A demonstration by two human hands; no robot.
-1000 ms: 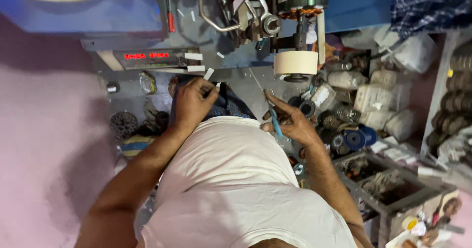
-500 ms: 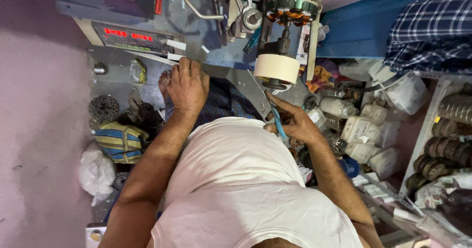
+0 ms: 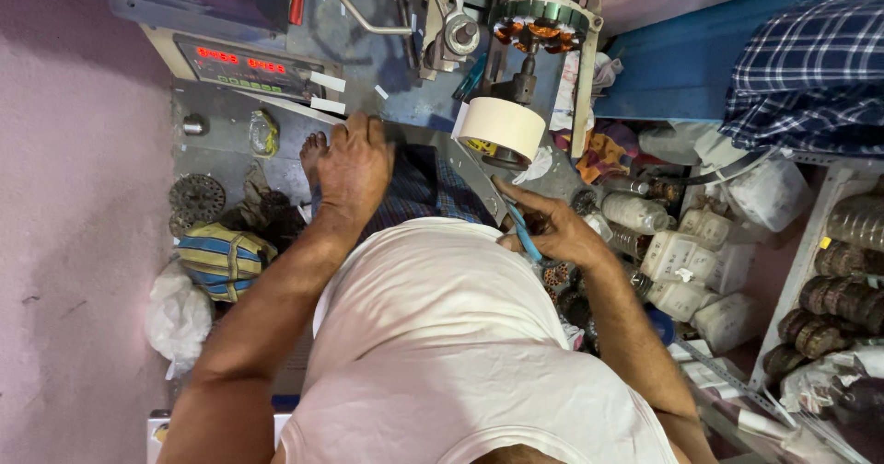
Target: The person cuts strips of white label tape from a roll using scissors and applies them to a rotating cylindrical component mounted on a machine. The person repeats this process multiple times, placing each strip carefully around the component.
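My left hand [image 3: 354,165] lies on a flat grey metal bar [image 3: 460,165], dull and scuffed. My right hand [image 3: 552,229] grips a smooth blue plastic handle [image 3: 523,234]. At upper centre, the roll of tape [image 3: 502,125] looks like matt cream paper. My vest [image 3: 460,335] is soft white cloth. The jars [image 3: 681,252] at right are cloudy plastic. Upper right, checked cloth [image 3: 810,68] lies rumpled.
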